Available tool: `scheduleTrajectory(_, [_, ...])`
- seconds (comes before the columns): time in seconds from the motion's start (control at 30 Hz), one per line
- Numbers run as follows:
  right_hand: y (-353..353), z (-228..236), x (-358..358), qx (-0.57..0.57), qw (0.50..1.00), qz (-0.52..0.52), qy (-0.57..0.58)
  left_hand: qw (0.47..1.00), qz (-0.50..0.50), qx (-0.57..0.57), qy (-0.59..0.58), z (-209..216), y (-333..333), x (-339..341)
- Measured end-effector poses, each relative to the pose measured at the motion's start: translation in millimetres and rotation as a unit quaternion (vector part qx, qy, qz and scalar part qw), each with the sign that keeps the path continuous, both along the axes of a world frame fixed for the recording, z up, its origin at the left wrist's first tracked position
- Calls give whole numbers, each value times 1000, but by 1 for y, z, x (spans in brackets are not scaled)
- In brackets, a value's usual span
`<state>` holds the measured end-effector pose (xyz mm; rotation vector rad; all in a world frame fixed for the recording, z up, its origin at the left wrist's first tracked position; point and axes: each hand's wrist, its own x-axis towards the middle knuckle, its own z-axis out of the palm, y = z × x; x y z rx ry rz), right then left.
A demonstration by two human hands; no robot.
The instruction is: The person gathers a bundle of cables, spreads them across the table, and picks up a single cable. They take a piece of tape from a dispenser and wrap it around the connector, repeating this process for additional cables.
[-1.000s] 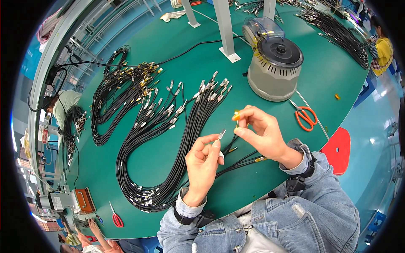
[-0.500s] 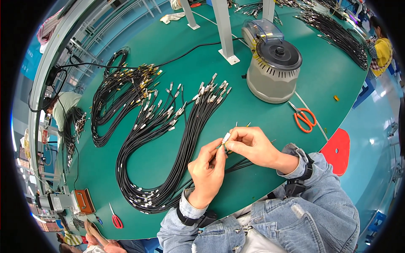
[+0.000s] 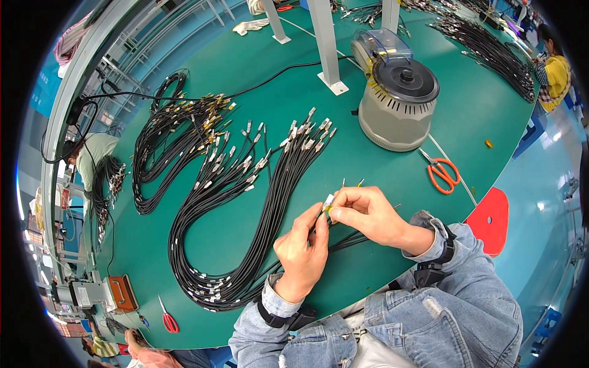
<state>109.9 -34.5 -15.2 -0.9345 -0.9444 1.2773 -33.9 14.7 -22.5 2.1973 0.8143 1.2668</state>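
Observation:
My left hand (image 3: 302,248) is closed, thumb and fingers pinching a black cable just below its white end piece (image 3: 329,201). From the other side, my right hand (image 3: 368,211) is closed too, its thumb and forefinger pressed on a bit of yellow tape beside the white end. Both hands meet over the green table, fingertips almost touching. Part of the cable end is hidden by my fingers. Left of my hands lies a large curved bundle of black cables (image 3: 270,227) with white ends. More thin cables (image 3: 353,239) run under my right wrist.
A round tape dispenser (image 3: 396,116) with a black top stands at the back right. Orange-handled scissors (image 3: 443,175) lie beside it, red-handled scissors (image 3: 169,321) at the near left. Another cable bundle (image 3: 144,162) is farther left. A grey post (image 3: 328,55) rises behind. A red stool (image 3: 491,222) is at right.
My hands stay in nearly the same place, with only slight finger movement at the cable end. At the lower left, another person's arm has shifted.

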Motion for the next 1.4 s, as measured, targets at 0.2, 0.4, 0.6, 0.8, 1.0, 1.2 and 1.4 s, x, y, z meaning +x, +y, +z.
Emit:
scheduleTrajectory(0.2, [0, -1, 1, -4, 1000, -4, -1, 1000, 2, 27, 5, 0, 0, 1])
scheduleTrajectory(0.4, [0, 0, 3, -16, 1000, -4, -14, 998, 2, 61, 18, 0, 1, 1])
scheduleTrajectory(0.6, [0, 1, 4, -36, 999, 7, -24, 997, 2, 74, 34, 1, 1, 0])
scheduleTrajectory(0.8, [-1, 3, 5, -38, 999, 11, -8, 995, -2, 83, 48, 3, -1, -1])
scheduleTrajectory(1.0, [0, 1, 5, -38, 999, 11, -9, 994, -4, 95, 59, 2, -1, -1])
scheduleTrajectory(1.2, [1, 1, 7, -47, 999, 15, -15, 989, -6, 135, 61, 2, 0, 0])
scheduleTrajectory(1.4, [1, 2, 9, -56, 998, 22, -13, 981, -18, 181, 65, 2, 2, 0])
